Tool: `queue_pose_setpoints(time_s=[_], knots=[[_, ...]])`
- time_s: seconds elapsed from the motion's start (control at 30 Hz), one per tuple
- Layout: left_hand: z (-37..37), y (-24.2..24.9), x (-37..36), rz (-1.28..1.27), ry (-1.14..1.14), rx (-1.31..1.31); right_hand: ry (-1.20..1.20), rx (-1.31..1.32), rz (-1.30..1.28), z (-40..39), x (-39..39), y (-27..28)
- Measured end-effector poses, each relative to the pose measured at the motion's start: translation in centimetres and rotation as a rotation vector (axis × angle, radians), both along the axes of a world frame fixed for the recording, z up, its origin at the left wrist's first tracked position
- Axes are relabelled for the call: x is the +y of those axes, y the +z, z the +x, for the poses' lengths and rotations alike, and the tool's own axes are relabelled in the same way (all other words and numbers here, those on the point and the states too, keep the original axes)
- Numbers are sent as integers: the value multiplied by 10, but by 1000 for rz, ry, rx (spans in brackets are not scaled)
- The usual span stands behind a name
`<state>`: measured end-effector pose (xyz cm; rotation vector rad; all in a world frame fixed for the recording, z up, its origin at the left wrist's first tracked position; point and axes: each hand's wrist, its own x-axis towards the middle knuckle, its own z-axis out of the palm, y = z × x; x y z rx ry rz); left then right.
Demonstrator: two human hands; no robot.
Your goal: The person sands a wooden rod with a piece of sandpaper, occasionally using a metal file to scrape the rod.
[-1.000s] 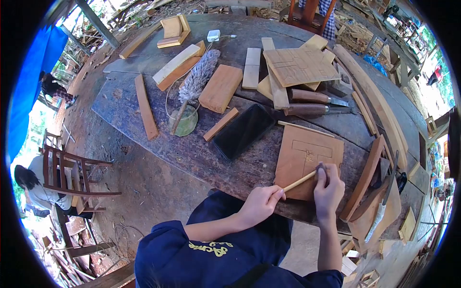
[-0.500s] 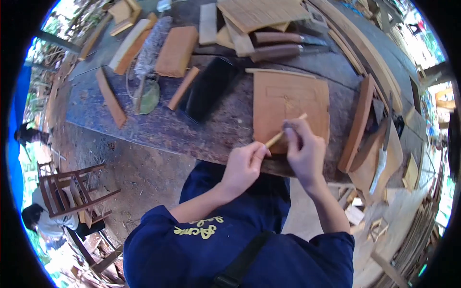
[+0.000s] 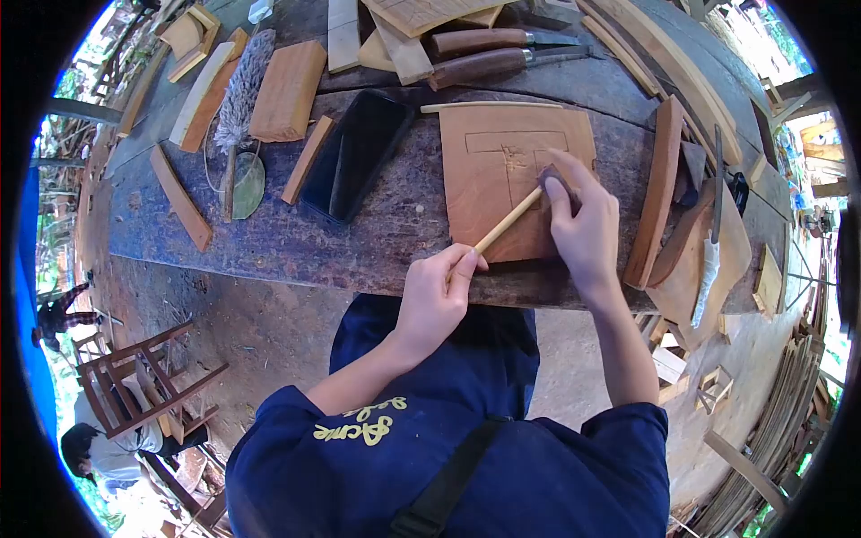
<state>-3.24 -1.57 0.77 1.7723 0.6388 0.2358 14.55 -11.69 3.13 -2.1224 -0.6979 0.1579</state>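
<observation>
My left hand [image 3: 433, 294] is closed on the lower end of a thin yellow pencil-like stick [image 3: 509, 220], which slants up to the right. At its other end, my right hand [image 3: 585, 220] pinches a small dark piece that I cannot make out, pressed against the stick's tip. Beneath both hands lies a flat reddish-brown wooden board [image 3: 475, 193] with a T-like outline drawn on it. A thin wooden strip [image 3: 493, 106] runs along the board's far edge.
Left of the board lie a black phone [image 3: 359, 157], a wood block [image 3: 289, 90] and a feathery brush [image 3: 244, 94]. Two wooden-handled blades [image 3: 480, 67] lie beyond it. On the right are a curved wood piece [image 3: 655, 193] and a saw-like blade [image 3: 713, 233]. A person [image 3: 108, 439] is at lower left.
The view has shifted, so the table things sit further left and higher. My right hand has turned, and the dark piece in it shows more clearly at the stick's upper end.
</observation>
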Motion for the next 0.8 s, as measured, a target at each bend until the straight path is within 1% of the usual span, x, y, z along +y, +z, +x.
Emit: queue_pose_setpoints(time_s=[0.03, 0.1, 0.13, 0.17, 0.2, 0.23, 0.27, 0.3, 0.37, 0.4, 0.43, 0.5, 0.53, 0.6, 0.67, 0.7, 0.73, 0.77, 0.8], knots=[[1, -3, -2, 28, 27, -50, -1, -3, 0, -4, -1, -2], [1, -3, -3, 56, 51, -100, 151, -58, -2, -26, -3, -6], [2, -3, -4, 71, 52, -111, 191, 42, -91, -36, -3, 5], [1, -2, -4, 84, 51, -120, 187, 44, -93, -33, -3, 3], [1, -1, -2, 81, 47, -117, 141, 22, -20, -25, -2, 0], [1, 2, 0, 41, 26, -53, 95, 0, 52, -15, 0, -5], [1, 3, 1, 1, 4, 11, 54, -84, 139, 0, 1, -14], [0, 2, 0, -1, 3, 11, 53, -84, 137, -3, 0, -13], [0, 1, -1, 9, 14, -6, 81, -113, 69, -12, 1, -9], [1, 3, -1, 11, 12, -10, 147, -58, -4, -24, -1, -2], [1, 8, -1, 25, 10, 18, 209, -37, 50, -35, -3, -6], [2, 9, -1, 39, 4, 46, 223, 70, -111, -35, -6, 2], [2, 6, -1, 31, 12, 23, 217, 70, -111, -29, -6, 0], [2, 4, 0, 32, 6, -19, 63, -95, 61, -7, -2, -5], [3, 7, -2, 140, 55, -102, 1, -179, 49, 5, -10, -17], [5, 6, 0, 152, 42, -152, -50, -239, 28, 12, -15, -15], [4, 3, 2, 264, 78, -201, -69, -113, 59, 7, -19, -5], [5, 1, 6, 372, 117, -248, -55, -79, 112, 5, -22, -2], [9, 5, 11, 375, 107, -288, -41, -48, 157, 3, -24, -1]])
